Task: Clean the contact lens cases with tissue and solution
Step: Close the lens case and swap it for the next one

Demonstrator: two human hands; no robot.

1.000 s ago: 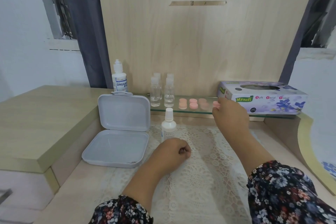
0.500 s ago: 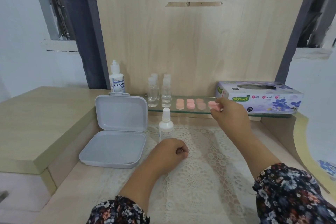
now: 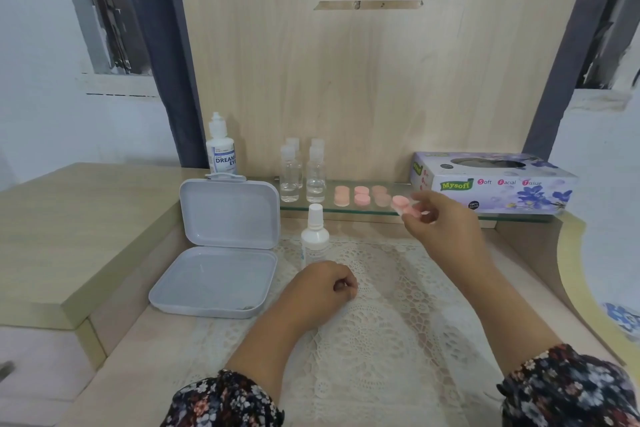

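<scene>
My right hand [image 3: 441, 229] pinches a pink contact lens case [image 3: 403, 206], lifted just off the front of the glass shelf [image 3: 349, 211]. Three more pink cases [image 3: 362, 195] lie in a row on that shelf. A white spray bottle of solution [image 3: 315, 237] stands on the lace mat [image 3: 374, 322]. Just in front of the bottle my left hand [image 3: 322, 289] rests on the mat as a fist, holding nothing. The purple tissue box [image 3: 491, 184] sits at the shelf's right end.
An open grey plastic box [image 3: 221, 253] lies left of the mat. A lens solution bottle [image 3: 221, 146] stands behind it. Several small clear bottles [image 3: 303, 172] stand on the shelf's left end. A raised wooden ledge [image 3: 69, 229] runs along the left.
My right hand has taken the rightmost pink case off the shelf and drawn it a little toward me. My left hand has stayed put.
</scene>
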